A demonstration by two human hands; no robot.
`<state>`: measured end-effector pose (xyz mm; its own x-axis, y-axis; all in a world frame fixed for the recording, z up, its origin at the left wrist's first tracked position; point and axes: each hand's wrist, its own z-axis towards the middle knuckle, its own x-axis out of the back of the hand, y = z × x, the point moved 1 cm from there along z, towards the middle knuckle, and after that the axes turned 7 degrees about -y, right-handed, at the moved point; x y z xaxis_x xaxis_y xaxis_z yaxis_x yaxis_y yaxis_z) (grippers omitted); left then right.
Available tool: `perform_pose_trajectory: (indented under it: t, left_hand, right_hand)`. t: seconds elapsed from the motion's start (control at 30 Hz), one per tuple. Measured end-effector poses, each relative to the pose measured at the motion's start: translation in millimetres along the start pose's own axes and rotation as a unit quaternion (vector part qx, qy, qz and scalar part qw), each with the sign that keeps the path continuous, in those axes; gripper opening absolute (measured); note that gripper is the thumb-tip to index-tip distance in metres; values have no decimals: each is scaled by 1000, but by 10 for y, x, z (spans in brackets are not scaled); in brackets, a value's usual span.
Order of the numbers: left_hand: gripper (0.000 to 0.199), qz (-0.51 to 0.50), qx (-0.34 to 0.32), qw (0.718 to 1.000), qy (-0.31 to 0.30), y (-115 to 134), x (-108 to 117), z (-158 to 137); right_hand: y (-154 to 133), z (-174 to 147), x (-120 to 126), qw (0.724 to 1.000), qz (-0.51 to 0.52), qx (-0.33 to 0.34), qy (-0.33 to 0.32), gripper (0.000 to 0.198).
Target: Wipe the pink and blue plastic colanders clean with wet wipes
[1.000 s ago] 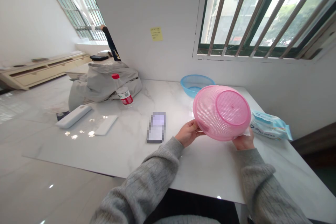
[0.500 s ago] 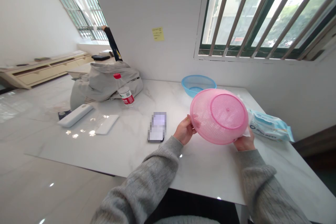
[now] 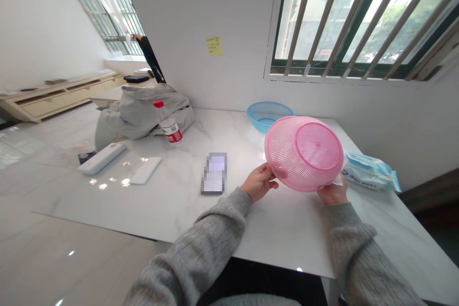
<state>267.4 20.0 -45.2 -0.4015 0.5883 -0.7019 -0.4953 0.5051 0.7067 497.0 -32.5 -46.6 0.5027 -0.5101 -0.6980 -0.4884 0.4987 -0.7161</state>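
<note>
Colander [image 3: 304, 153], pink perforated plastic, is held clear of the table [image 3: 172, 201] between both hands, tilted so its underside faces the camera. Left hand [image 3: 258, 182] grips the rim at the lower left, fingers curled around the edge. Right hand [image 3: 333, 193] closes on the lower right rim, with a white scrap, seemingly a wipe [image 3: 335, 180], pinched against the plastic; how far it extends behind the rim cannot be told.

Assessment: to work the surface well, the left hand should steady and turn the rim in small steps while the right presses the wipe across the mesh. A firm grip matters, as thin plastic flexes.

Beyond the colander sits a blue basin [image 3: 268, 115]. Just right of the right hand lies a blue wipes packet [image 3: 369, 172]; its print is visible but not legible. Left of the left hand lies a phone [image 3: 214, 173], its screen blurred. Well beyond it stands a bottle [image 3: 168, 123] with a red label, its text too small to read. Sticky note [image 3: 214, 46] on the wall bears unreadable writing.
</note>
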Motion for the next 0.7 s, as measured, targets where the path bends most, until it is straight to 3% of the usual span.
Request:
perform_pose_trajectory:
  t: [0.27,0.5,0.6,0.7]
  left_hand:
    - [53,-9,-3,999,47,65,-31,-38]
    - [68,41,8,999,-14,-6,-22,-34]
    - [82,49,23,997,-58,-45,-28,-26]
    - [80,51,40,993,-102,-112,-63,-33]
  right_hand:
    - [-24,-51,-12,1000,-19,0,-20,26]
    - [-43,-19,36,999,-31,10,-7,28]
    - [-49,-24,3,998,-41,28,-30,29]
    - [-57,-38,-32,996,-39,43,-61,32]
